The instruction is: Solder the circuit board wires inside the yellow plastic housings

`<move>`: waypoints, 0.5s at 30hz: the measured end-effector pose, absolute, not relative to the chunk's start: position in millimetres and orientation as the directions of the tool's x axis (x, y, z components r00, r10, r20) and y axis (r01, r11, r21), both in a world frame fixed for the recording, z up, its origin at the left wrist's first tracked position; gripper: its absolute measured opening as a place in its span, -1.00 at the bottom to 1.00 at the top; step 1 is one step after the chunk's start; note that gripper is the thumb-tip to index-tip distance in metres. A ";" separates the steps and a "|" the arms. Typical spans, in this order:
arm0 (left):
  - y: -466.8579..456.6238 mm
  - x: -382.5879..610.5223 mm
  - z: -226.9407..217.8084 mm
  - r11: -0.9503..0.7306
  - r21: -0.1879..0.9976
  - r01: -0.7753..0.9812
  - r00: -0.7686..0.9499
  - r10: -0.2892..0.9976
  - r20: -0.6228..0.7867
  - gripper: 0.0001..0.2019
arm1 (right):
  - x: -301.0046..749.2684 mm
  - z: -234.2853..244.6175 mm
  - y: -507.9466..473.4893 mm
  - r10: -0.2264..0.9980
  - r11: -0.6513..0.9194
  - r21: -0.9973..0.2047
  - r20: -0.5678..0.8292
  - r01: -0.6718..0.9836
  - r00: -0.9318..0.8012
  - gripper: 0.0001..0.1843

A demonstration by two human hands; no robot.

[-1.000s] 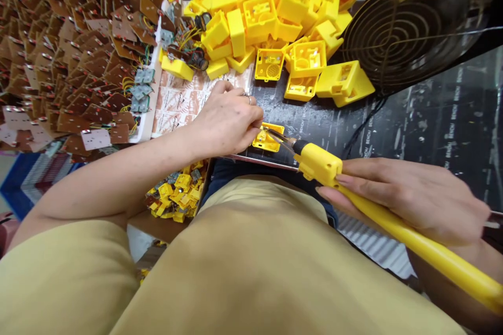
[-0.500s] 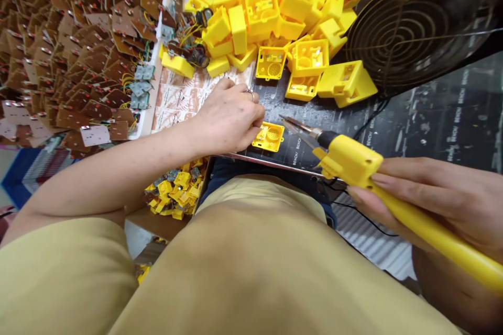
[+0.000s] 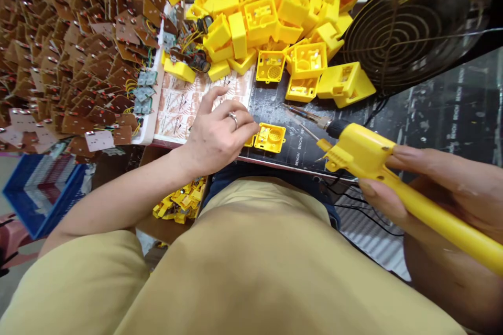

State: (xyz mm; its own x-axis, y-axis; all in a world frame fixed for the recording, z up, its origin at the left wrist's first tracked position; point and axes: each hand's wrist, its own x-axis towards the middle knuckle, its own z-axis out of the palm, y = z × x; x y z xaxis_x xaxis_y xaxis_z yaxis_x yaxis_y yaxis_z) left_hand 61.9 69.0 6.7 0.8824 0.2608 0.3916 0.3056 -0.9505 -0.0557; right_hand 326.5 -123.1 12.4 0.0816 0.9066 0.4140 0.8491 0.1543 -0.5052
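Note:
In my right hand [image 3: 436, 193] is a yellow soldering iron [image 3: 365, 152] with a gun-like body, held by its handle. Its metal tip [image 3: 304, 113] points left above the bench, with a thin feed tube below the tip. My left hand [image 3: 220, 131], with a ring on one finger, is bent over the bench's front edge. Its index finger and hidden thumb close round a small yellow plastic case [image 3: 249, 142], mostly covered by the hand. Right beside it lies another open yellow case [image 3: 270, 137], its grille and metal contacts facing up.
A heap of yellow cases [image 3: 261, 15] spreads across the back. Many brown circuit boards [image 3: 78, 57] fill a white tray [image 3: 151, 120] at left. A black fan [image 3: 396, 42] stands at back right. Below are a blue basket [image 3: 43, 193] and a box of yellow parts [image 3: 183, 201].
My left hand has drawn back left and toward me, uncovering part of a second yellow case. The soldering iron has shifted slightly right, still in my right hand.

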 end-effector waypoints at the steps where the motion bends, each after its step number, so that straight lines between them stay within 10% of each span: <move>1: 70.2 62.4 6.5 -0.955 -0.105 0.279 0.901 0.222 0.373 -0.80 | 325.9 12.7 -123.2 0.907 0.135 -0.498 0.411 0.857 0.096 -0.52; 8: 85.3 76.7 9.4 -0.951 -0.255 0.177 0.976 0.136 0.172 -0.64 | 307.7 17.8 -125.7 0.917 0.145 -0.448 0.396 0.882 0.050 -0.46; 15: 88.0 80.1 17.7 -0.962 0.024 0.272 0.955 0.273 0.116 -0.72 | 346.9 -3.9 -120.1 0.915 0.177 -0.508 0.401 0.843 0.049 -0.47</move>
State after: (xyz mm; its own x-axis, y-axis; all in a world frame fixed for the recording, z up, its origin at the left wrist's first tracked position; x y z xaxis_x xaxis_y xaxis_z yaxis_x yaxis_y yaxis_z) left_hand 80.1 88.0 17.7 0.9551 0.2725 0.1159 0.2716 -0.9621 0.0245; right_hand 346.9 -120.1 -3.9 0.0490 0.9150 0.4005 0.8428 0.1773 -0.5082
